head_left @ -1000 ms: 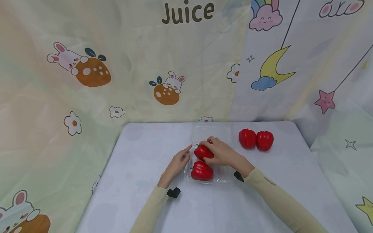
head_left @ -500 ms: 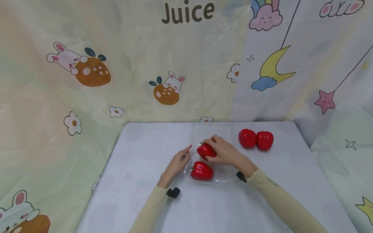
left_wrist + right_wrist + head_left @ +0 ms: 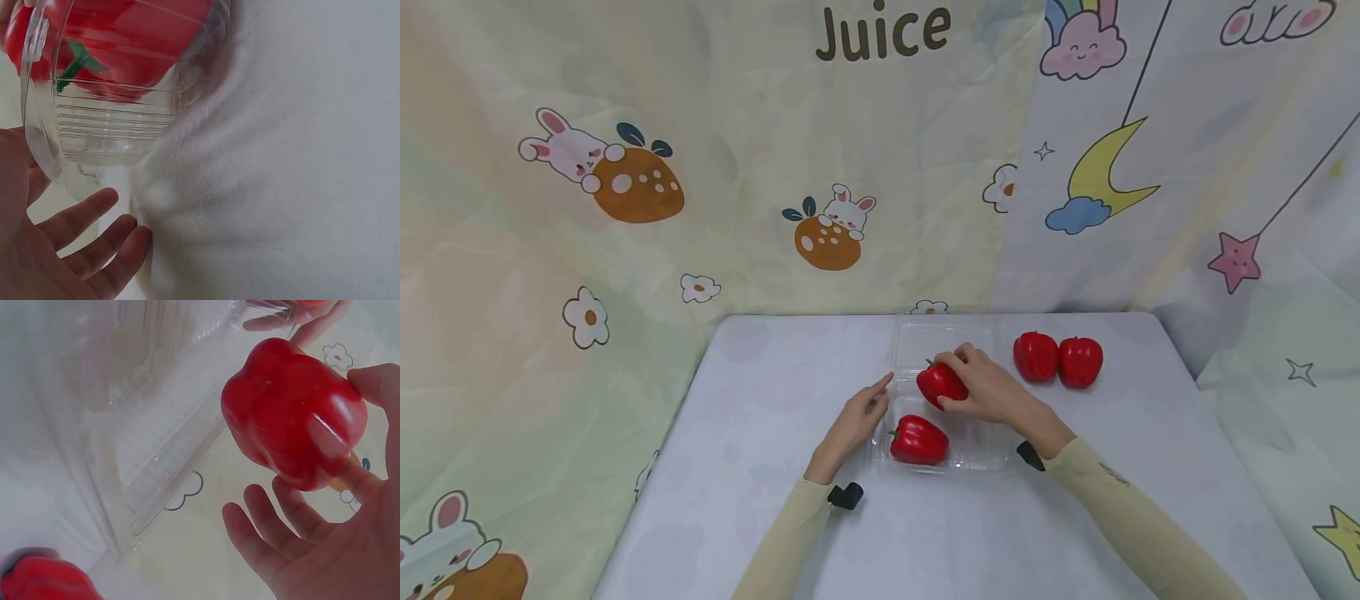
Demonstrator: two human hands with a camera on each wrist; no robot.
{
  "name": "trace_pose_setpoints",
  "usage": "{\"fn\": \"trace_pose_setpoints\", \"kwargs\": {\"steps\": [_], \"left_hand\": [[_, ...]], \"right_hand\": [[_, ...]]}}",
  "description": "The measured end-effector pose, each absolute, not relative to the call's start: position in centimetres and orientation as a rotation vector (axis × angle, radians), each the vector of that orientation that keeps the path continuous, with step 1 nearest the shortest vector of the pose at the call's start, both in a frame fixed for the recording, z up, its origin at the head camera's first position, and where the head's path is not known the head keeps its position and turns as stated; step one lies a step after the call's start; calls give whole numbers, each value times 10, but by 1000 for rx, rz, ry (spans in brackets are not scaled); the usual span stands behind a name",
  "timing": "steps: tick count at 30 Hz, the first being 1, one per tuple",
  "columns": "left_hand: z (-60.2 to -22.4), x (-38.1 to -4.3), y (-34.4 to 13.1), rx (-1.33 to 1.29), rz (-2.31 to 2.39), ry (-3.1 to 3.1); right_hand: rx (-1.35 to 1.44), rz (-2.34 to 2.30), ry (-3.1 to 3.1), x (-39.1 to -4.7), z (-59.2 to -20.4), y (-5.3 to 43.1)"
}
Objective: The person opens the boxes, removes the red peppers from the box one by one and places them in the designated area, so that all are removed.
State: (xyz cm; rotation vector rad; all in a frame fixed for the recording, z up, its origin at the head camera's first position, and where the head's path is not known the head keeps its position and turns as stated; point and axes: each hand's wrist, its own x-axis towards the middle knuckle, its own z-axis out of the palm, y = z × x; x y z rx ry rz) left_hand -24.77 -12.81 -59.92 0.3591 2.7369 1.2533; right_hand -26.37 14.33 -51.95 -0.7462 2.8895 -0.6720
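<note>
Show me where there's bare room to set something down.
Bare tabletop stretches from the left hand to the table's left edge. Another patch lies between the left sleeve and right sleeve. A third lies between the right sleeve and the rightmost pepper. It's crowded at the clear container: one pepper lies inside, and the right hand holds another pepper.

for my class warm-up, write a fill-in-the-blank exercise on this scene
The right hand holds a pepper whose colour is ____.
The number of other peppers lying in the clear box is ____.
Right of the box, ____ more peppers sit on the table.
The full word on the backdrop is ____.

Missing words: red; one; two; Juice
</note>
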Motion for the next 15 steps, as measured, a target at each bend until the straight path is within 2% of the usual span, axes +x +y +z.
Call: {"fn": "trace_pose_setpoints", "kwargs": {"steps": [15], "left_hand": [[-600, -247, -128, 309, 1252, 2722]], "right_hand": [[-634, -716, 2929, -262, -518, 170]]}}
